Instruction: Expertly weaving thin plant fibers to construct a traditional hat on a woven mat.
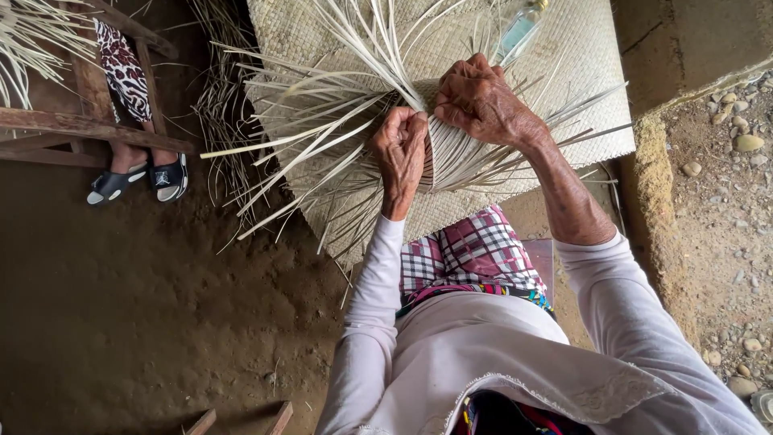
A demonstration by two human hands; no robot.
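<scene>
- A pale sleeved top and a checked cloth [471, 254] over the lap lie nearest the camera.
- The left hand [401, 153] has its fingers closed tight on a bundle of pale strips [338, 105].
- The right hand [481, 101] pinches the same strips just beside it, fingers curled together.
- The strips fan out over a woven mat [580, 72], hiding its middle.
- Well apart on the left, another person's sandalled feet [137, 181] stand on the dirt floor [145, 306] by a wooden bench [80, 125].
- A clear bottle [519, 28] rests at the mat's far edge.
</scene>
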